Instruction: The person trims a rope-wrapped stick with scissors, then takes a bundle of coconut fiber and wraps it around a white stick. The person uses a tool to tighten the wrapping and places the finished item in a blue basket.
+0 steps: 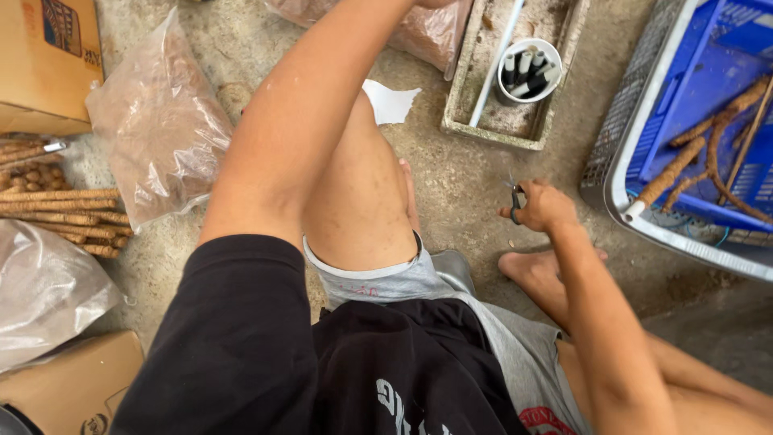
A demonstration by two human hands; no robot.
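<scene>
Sitting on bare concrete floor (467,185); right hand (543,207) fingers gripping probably scissors (516,203); left hand unseen

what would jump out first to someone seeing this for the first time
The right hand, low at centre right, grips small dark-handled scissors over the concrete floor. Beside it on the right sits a blue plastic basket holding long brown roots. The left arm stretches up out of the picture, so that hand is unseen; at far left lie a pile of similar brown sticks and clear bags of brownish powder.
</scene>
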